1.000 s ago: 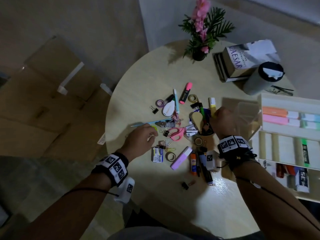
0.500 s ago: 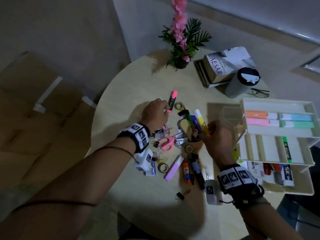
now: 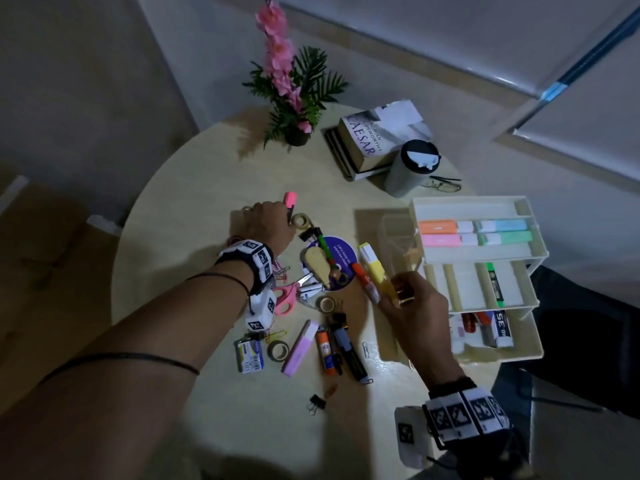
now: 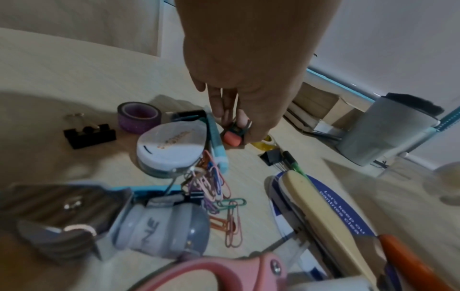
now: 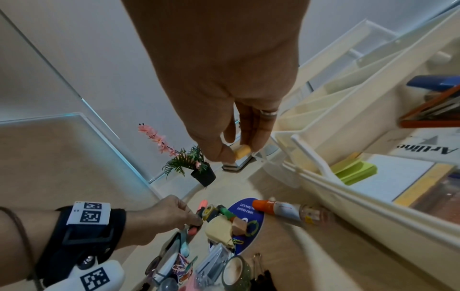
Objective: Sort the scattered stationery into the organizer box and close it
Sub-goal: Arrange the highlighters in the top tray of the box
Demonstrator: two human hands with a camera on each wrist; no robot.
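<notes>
Scattered stationery lies in a pile on the round table (image 3: 194,188). My left hand (image 3: 285,216) reaches to the pile's far side and pinches a pink highlighter (image 3: 290,199), whose pink cap (image 4: 232,138) shows below the fingertips (image 4: 225,118). My right hand (image 3: 398,289) grips a yellow highlighter (image 3: 372,268) and holds it above the table, just left of the organizer box (image 3: 467,201); its yellow end (image 5: 242,150) sticks out between thumb and fingers. The white box stands open in tiers, with several highlighters in the top tray and a green marker (image 3: 494,282) in the middle one.
Pink scissors (image 3: 287,296), tape rolls (image 3: 278,350), glue sticks (image 3: 325,351), a lilac highlighter (image 3: 299,348), paper clips and binder clips (image 3: 317,403) lie between my arms. A potted plant (image 3: 298,133), stacked books (image 3: 374,136), a tumbler (image 3: 410,171) and glasses stand at the far edge.
My left hand moved from the pile's near left to its far side and took hold of the pink highlighter. My right hand picked up the yellow highlighter and lifted it beside the box.
</notes>
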